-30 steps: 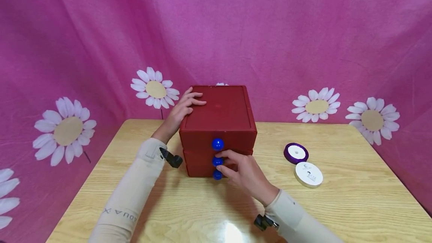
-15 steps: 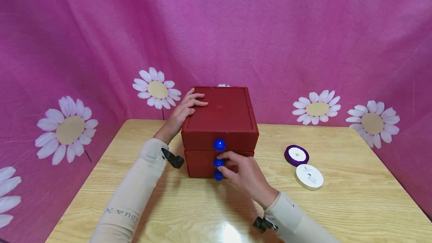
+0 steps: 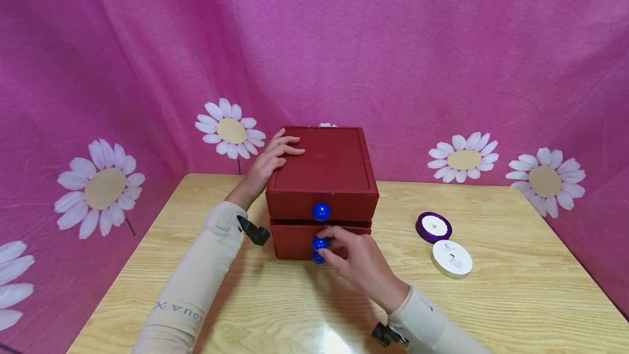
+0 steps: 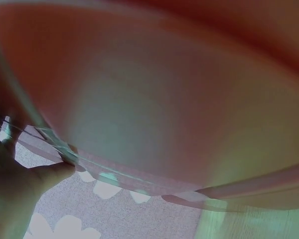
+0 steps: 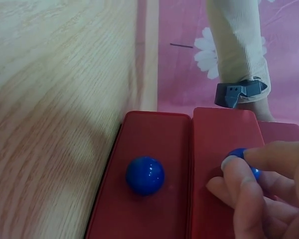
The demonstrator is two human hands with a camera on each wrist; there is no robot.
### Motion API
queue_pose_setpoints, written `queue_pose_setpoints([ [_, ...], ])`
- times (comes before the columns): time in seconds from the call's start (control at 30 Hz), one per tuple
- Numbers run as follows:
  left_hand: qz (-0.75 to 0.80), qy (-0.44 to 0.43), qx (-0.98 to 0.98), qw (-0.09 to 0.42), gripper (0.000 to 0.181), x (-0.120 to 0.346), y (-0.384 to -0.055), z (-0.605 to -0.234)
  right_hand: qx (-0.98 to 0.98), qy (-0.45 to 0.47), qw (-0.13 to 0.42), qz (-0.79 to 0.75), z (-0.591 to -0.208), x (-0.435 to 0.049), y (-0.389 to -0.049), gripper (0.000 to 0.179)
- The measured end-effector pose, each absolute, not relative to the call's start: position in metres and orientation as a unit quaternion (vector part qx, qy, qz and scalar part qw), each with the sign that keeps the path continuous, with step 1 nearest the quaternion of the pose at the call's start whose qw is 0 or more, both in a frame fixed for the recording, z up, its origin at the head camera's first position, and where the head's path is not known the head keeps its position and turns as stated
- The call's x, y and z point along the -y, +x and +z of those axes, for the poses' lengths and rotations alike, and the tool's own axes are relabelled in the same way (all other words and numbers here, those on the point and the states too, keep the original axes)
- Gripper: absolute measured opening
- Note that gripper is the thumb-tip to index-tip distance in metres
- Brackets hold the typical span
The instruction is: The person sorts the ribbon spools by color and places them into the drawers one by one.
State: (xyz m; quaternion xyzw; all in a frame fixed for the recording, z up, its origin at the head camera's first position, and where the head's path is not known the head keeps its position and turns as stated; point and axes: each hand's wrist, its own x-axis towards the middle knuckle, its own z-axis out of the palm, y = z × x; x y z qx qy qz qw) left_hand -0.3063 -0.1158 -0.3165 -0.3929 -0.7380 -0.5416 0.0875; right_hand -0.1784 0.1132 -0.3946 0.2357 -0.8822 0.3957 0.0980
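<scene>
A red drawer unit [image 3: 321, 160] with round blue knobs stands on the table. My left hand [image 3: 267, 164] rests on its upper left edge, fingers stretched over the top. In the left wrist view the thumb [image 4: 55, 174] lies along the side. At the front, my right hand [image 3: 363, 261] pinches the middle knob [image 3: 319, 243] between thumb and index finger. The middle drawer [image 5: 217, 132] juts out slightly, leaving a dark gap beneath the top drawer [image 3: 295, 204]. Above is the top knob [image 3: 321, 212]; the bottom knob [image 5: 145, 175] shows whole in the right wrist view.
To the right on the wooden table [image 3: 516, 266] lie a purple ribbon spool [image 3: 434, 226] and a white spool [image 3: 452, 258], side by side. A pink cloth [image 3: 393, 59] printed with daisies hangs behind the table and along its sides.
The right hand has drawn the middle drawer a little toward me, and a dark gap has appeared above it. The left hand keeps its place on the unit.
</scene>
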Motion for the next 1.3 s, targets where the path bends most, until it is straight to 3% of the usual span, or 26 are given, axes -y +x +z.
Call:
queue_pose_setpoints([
  [0.3,-0.541,-0.392,0.739,0.088,0.041,0.115,-0.306,-0.316,0.886,0.238,0.082,0.390,-0.393,-0.113,-0.171,0.023],
  [0.97,-0.550,-0.378,0.740,0.079,0.042,0.116,-0.306,-0.318,0.874,0.275,0.134,0.377,-0.400,-0.114,-0.158,0.020],
  [1.3,-0.551,-0.382,0.737,0.082,0.041,0.115,-0.306,-0.318,0.870,0.278,0.134,0.385,-0.400,-0.116,-0.149,0.023],
])
